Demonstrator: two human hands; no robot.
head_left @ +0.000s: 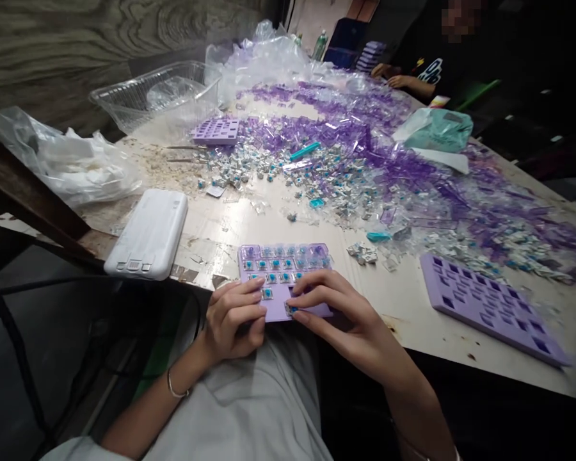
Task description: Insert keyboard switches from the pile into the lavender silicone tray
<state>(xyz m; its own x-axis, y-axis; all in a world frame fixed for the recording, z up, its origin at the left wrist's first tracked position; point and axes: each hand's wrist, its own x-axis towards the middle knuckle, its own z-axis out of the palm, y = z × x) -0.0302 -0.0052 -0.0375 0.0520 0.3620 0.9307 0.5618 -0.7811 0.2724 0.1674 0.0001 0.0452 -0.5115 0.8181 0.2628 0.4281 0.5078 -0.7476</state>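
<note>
A light purple slotted tray (pixel 277 308) lies at the table's front edge, close to my lap. Rows of small square switch-like parts with blue centres (pixel 275 263) sit in it, and clear purple covers (pixel 319 250) lie over part of its far rows. My left hand (pixel 237 317) is closed on the tray's left edge, fingertips beside one seated part (pixel 267 293). Over the near right portion, my right hand (pixel 348 314) pinches a small blue-centred part (pixel 292 308) between thumb and fingers, low at the tray's surface. Fingertips partly hide that part.
A second purple slotted tray (pixel 489 307) lies at right, another (pixel 216 131) farther back. Loose blue-centred parts (pixel 240 166) and purple clear pieces (pixel 365 144) cover the middle. At left are a white power-bank-like box (pixel 148 234), plastic bag (pixel 62 157) and clear bin (pixel 125 102). A co-worker sits across.
</note>
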